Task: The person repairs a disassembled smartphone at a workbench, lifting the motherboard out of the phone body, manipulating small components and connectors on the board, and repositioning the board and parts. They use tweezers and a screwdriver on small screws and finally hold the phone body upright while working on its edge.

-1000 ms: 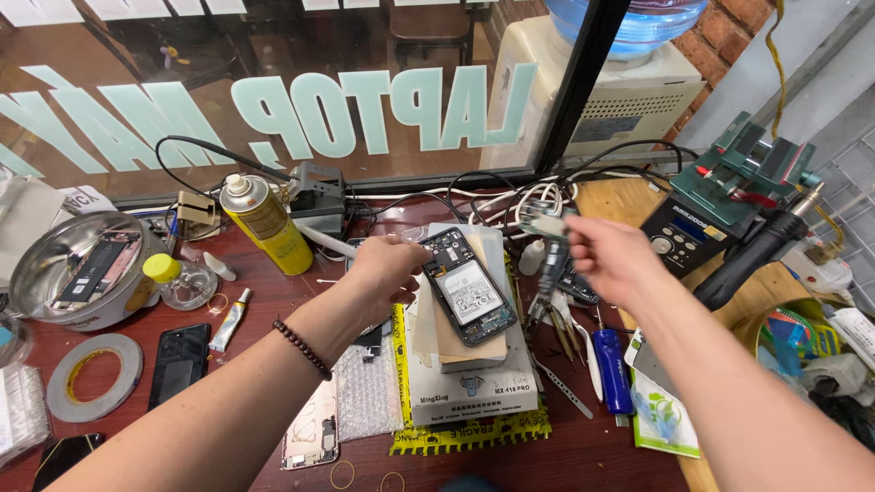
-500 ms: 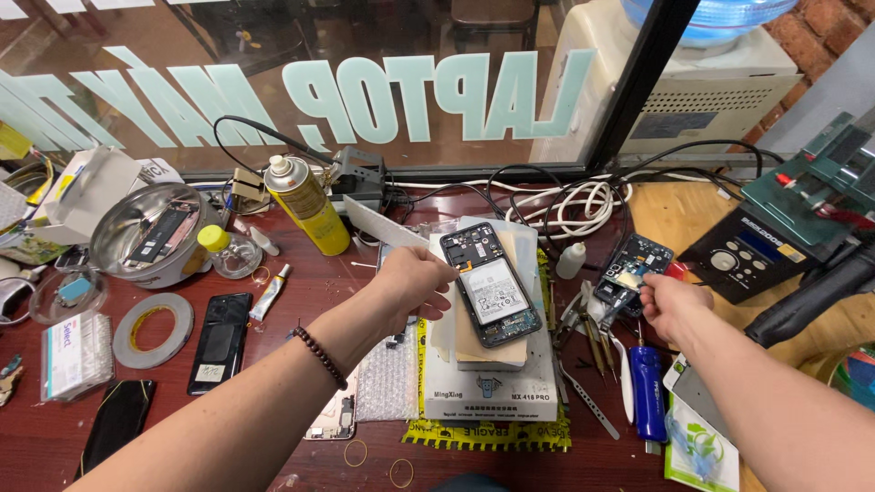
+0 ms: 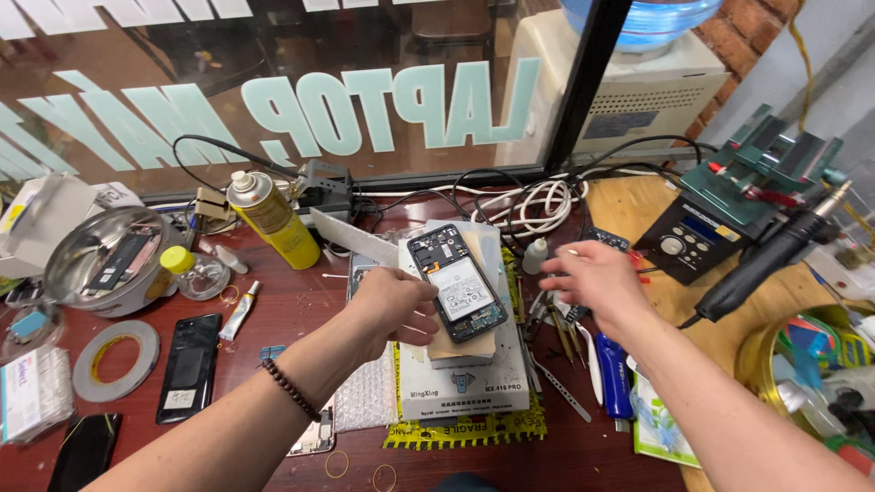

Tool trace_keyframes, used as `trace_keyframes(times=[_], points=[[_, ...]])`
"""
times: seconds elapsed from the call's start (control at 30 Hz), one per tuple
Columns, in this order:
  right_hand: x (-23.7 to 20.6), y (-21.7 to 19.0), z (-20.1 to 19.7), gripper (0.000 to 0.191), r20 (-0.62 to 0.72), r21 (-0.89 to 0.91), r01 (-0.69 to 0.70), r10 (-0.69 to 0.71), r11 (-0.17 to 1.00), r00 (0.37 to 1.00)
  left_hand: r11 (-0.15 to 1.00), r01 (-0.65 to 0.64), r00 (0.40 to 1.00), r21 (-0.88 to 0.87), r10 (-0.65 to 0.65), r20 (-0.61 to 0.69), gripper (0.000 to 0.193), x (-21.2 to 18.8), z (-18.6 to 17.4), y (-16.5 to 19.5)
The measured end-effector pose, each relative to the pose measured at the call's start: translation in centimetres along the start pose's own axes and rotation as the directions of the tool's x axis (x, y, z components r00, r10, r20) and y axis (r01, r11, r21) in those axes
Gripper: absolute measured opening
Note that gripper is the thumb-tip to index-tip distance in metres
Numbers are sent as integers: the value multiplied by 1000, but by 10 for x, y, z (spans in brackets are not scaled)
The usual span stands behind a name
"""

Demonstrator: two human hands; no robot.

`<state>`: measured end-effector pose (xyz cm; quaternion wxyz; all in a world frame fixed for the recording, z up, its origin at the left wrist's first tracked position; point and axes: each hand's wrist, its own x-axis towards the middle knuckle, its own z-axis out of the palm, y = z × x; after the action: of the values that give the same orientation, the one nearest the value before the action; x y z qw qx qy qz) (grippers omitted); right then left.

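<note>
Your left hand (image 3: 394, 310) is on the left edge of the opened smartphone (image 3: 458, 284), fingers curled with the tips against the phone's side, steadying it rather than wrapped around it. The phone lies back-off, battery and board exposed, tilted diagonally on a small stack: a tan pad on a white box (image 3: 465, 383), which sits on a yellow-edged mat (image 3: 465, 428) at the middle of the red-brown bench (image 3: 273, 301). Your right hand (image 3: 594, 281) hovers just right of the phone, above a cluster of hand tools (image 3: 556, 333), fingers loosely spread and a bit blurred; I can't tell if it grips anything. A blue-handled tool (image 3: 616, 375) lies just below that hand. Off to the left: a yellow spray can (image 3: 271, 219), a roll of tape (image 3: 116, 360), a dark phone (image 3: 190, 367) lying flat. A soldering station (image 3: 694, 239) sits at the right.
</note>
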<state>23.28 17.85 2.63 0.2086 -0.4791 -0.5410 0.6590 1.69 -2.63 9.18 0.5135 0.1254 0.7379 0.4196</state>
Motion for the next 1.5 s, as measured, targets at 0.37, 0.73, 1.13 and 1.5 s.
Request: trace_keyframes(times=[0.37,0.73,1.13,1.5], points=[[-65,-28,77,17,85,-513,57,-15,856,996,936,185,971,-298,-127,204,42,2,4,3],[-68,-56,59,11,151,103,-154,138,983,979,908,-393,919,-142,390,-49,48,4,13,-2],[-101,-103,54,13,50,93,-161,156,983,986,329,-917,372,228,911,180,24,-20,25,21],[-112,-130,50,17,39,-109,386,-384,916,923,679,-727,635,-99,720,280,27,-14,17,32]])
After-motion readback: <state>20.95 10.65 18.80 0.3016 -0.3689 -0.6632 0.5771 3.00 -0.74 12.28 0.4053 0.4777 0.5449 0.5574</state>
